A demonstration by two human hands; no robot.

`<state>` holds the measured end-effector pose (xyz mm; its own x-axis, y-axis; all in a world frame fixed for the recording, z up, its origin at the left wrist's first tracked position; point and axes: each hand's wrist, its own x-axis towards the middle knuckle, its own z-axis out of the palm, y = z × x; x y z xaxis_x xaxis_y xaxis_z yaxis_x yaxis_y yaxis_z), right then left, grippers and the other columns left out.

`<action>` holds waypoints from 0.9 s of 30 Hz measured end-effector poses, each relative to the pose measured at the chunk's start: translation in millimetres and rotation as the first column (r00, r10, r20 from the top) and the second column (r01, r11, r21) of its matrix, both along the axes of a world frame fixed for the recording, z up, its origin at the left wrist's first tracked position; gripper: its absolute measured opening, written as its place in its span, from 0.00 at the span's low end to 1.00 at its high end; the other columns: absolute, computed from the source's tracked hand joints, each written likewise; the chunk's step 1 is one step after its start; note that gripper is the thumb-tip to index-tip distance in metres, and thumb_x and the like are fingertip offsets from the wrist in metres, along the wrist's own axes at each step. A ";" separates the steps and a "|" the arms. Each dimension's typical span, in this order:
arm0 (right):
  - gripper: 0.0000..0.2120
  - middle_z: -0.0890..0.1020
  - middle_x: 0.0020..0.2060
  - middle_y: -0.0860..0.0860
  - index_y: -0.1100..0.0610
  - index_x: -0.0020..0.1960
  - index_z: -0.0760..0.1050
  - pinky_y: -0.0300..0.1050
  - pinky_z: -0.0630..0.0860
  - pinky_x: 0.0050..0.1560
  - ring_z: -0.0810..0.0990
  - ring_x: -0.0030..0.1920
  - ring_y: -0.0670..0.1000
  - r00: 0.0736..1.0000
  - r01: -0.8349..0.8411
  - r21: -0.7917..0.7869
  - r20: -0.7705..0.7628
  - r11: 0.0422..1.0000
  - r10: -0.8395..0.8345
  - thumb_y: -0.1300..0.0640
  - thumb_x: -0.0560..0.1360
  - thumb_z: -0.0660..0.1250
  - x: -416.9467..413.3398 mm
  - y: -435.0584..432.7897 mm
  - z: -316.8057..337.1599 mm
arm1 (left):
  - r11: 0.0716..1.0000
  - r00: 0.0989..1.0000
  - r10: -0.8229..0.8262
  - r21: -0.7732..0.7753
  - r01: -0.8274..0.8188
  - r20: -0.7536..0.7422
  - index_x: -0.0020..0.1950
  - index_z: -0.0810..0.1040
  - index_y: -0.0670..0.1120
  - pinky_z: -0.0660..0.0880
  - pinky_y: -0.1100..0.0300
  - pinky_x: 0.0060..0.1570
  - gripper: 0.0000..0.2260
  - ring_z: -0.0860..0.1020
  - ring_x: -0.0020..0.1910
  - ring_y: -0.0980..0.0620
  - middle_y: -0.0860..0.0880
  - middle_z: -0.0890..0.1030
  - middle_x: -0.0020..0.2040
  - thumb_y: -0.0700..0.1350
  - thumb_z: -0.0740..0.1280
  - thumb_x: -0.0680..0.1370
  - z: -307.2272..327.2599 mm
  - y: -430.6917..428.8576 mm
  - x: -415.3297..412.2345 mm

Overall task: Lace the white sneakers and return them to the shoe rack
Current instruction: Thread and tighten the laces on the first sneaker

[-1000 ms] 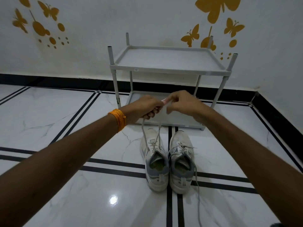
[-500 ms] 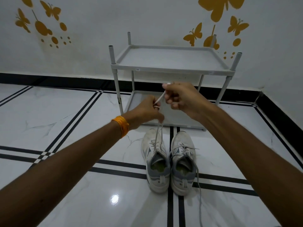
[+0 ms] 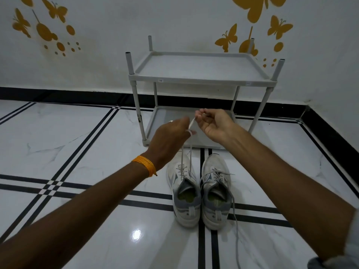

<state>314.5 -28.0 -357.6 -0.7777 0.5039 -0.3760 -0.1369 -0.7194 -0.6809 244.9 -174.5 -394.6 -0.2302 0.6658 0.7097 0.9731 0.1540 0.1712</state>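
Marble floor (image 3: 77,144), shoe rack (image 3: 200,82) behind sneakers (image 3: 198,193), left hand (image 3: 171,136) and right hand (image 3: 213,125) grip pinching lace (image 3: 191,146)

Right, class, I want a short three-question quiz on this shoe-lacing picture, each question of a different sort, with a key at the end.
1. True or false: both sneakers already stand on the shoe rack.
2. Which sneaker's lace ends are pulled up by the hands? A) left sneaker B) right sneaker C) neither
3. Fill in: the right sneaker's loose lace trails onto the ____.

Key
1. False: both stand on the floor in front of the rack.
2. A: the left hand and right hand hold its lace ends.
3. Floor.
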 end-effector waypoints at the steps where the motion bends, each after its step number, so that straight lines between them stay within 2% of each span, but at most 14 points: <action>1: 0.08 0.78 0.39 0.59 0.66 0.43 0.74 0.39 0.82 0.33 0.81 0.33 0.51 1.000 -0.007 -0.028 0.029 1.000 0.008 0.66 0.79 0.60 -0.8 1.5 -5.6 | 1.000 1.000 -0.004 -0.023 0.004 -0.023 0.45 0.73 0.41 0.70 0.57 0.29 0.08 0.71 0.29 0.50 0.44 0.77 0.34 0.44 0.69 0.77 -1.1 1.7 0.5; 2: 0.06 0.78 0.40 0.60 0.67 0.45 0.73 0.40 0.83 0.36 0.82 0.32 0.52 0.996 -0.054 -0.030 0.074 0.998 0.056 0.66 0.79 0.60 0.3 2.1 -10.2 | 0.999 0.999 0.006 -0.046 -0.004 0.043 0.42 0.73 0.42 0.67 0.59 0.30 0.08 0.69 0.29 0.51 0.46 0.76 0.33 0.43 0.69 0.77 -1.6 4.3 0.1; 4: 0.05 0.77 0.46 0.63 0.68 0.51 0.71 0.43 0.83 0.42 0.82 0.30 0.53 0.960 -0.202 -0.015 0.195 0.979 0.201 0.65 0.79 0.61 5.4 -0.8 -18.2 | 0.992 0.907 0.056 -0.124 -0.004 0.418 0.38 0.75 0.41 0.65 0.61 0.31 0.09 0.69 0.29 0.53 0.50 0.73 0.30 0.43 0.69 0.75 4.0 9.3 -0.9; 5: 0.08 0.76 0.48 0.64 0.69 0.55 0.69 0.45 0.82 0.44 0.82 0.29 0.53 0.933 -0.257 0.030 0.267 0.966 0.240 0.64 0.79 0.62 8.0 -2.9 -22.5 | 0.982 0.749 0.091 -0.184 0.042 0.656 0.38 0.77 0.41 0.65 0.63 0.31 0.08 0.69 0.28 0.54 0.50 0.73 0.30 0.44 0.69 0.75 11.0 10.7 -0.7; 7: 0.13 0.77 0.48 0.62 0.67 0.60 0.70 0.44 0.81 0.43 0.82 0.33 0.52 0.898 -0.294 0.261 0.405 0.919 0.173 0.61 0.79 0.64 11.0 -6.8 -29.3 | 0.947 0.279 0.190 -0.251 0.201 0.941 0.40 0.78 0.42 0.62 0.65 0.28 0.06 0.65 0.25 0.56 0.52 0.69 0.27 0.44 0.68 0.74 23.9 11.5 -3.2; 8: 0.13 0.79 0.46 0.59 0.65 0.60 0.73 0.42 0.80 0.40 0.81 0.36 0.52 0.901 -0.283 0.400 0.423 0.872 0.098 0.59 0.78 0.65 13.2 -9.7 -28.7 | 0.939 0.105 0.214 -0.234 0.252 0.971 0.39 0.77 0.44 0.60 0.65 0.26 0.06 0.62 0.24 0.56 0.54 0.66 0.24 0.44 0.66 0.74 27.5 12.2 -5.6; 10: 0.13 0.81 0.43 0.54 0.61 0.56 0.78 0.41 0.79 0.39 0.81 0.39 0.50 0.931 -0.267 0.557 0.359 0.786 0.062 0.52 0.78 0.66 20.2 -13.9 -20.2 | 0.952 -0.062 0.196 -0.175 0.252 0.979 0.35 0.74 0.45 0.56 0.66 0.22 0.09 0.58 0.22 0.57 0.55 0.62 0.22 0.45 0.64 0.75 29.4 14.2 -10.3; 13: 0.17 0.84 0.47 0.52 0.59 0.54 0.79 0.41 0.79 0.39 0.84 0.42 0.49 0.913 -0.402 0.711 0.356 0.577 0.198 0.47 0.73 0.71 32.4 -20.2 3.5 | 0.978 -0.160 0.142 -0.114 0.174 0.977 0.31 0.72 0.46 0.54 0.66 0.20 0.14 0.57 0.22 0.57 0.54 0.61 0.23 0.47 0.62 0.76 25.3 16.9 -13.2; 15: 0.15 0.84 0.43 0.52 0.58 0.53 0.78 0.37 0.78 0.35 0.84 0.37 0.46 0.892 -0.450 0.792 0.424 0.412 0.159 0.52 0.70 0.75 32.5 -22.5 8.9 | 0.985 -0.198 0.102 -0.071 0.157 0.975 0.28 0.71 0.47 0.55 0.66 0.19 0.16 0.57 0.21 0.57 0.54 0.62 0.23 0.47 0.60 0.76 22.4 16.8 -14.9; 17: 0.09 0.83 0.36 0.51 0.60 0.48 0.80 0.38 0.74 0.33 0.80 0.32 0.45 0.899 -0.427 0.845 0.434 0.321 0.055 0.56 0.71 0.74 28.6 -21.2 5.6 | 0.989 -0.196 0.081 -0.053 0.141 0.977 0.32 0.73 0.46 0.56 0.66 0.18 0.14 0.58 0.20 0.57 0.54 0.62 0.23 0.46 0.60 0.78 22.3 16.5 -14.6; 19: 0.07 0.81 0.33 0.51 0.61 0.45 0.81 0.39 0.72 0.35 0.76 0.33 0.45 0.887 -0.444 0.859 0.462 0.253 -0.011 0.57 0.73 0.72 26.5 -15.0 0.6 | 0.994 -0.127 0.084 -0.075 0.076 0.988 0.39 0.75 0.44 0.59 0.66 0.19 0.09 0.60 0.21 0.56 0.52 0.63 0.25 0.43 0.62 0.78 20.7 14.2 -16.3; 22: 0.06 0.80 0.34 0.50 0.60 0.42 0.81 0.39 0.71 0.36 0.76 0.34 0.45 0.822 -0.536 0.841 0.541 0.076 -0.179 0.57 0.73 0.73 32.2 7.8 -7.9 | 0.982 0.166 0.169 -0.151 -0.118 0.971 0.49 0.72 0.41 0.69 0.62 0.28 0.02 0.69 0.30 0.53 0.47 0.70 0.35 0.36 0.63 0.77 4.5 -3.8 -33.3; 25: 0.06 0.80 0.31 0.50 0.58 0.37 0.81 0.43 0.72 0.36 0.78 0.33 0.50 0.666 -0.684 0.726 0.580 -0.074 -0.470 0.56 0.69 0.75 46.7 40.0 -33.0 | 0.908 0.554 0.413 -0.281 -0.310 0.723 0.50 0.73 0.39 0.76 0.53 0.39 0.07 0.77 0.39 0.44 0.43 0.77 0.42 0.32 0.64 0.73 -29.1 -38.9 -59.0; 27: 0.04 0.79 0.31 0.53 0.61 0.39 0.81 0.44 0.73 0.36 0.79 0.34 0.55 0.552 -0.775 0.625 0.599 -0.092 -0.580 0.60 0.68 0.73 59.3 54.0 -59.7 | 0.838 0.637 0.543 -0.397 -0.374 0.547 0.50 0.73 0.38 0.71 0.54 0.38 0.07 0.77 0.39 0.40 0.41 0.77 0.40 0.32 0.64 0.73 -55.0 -65.3 -71.0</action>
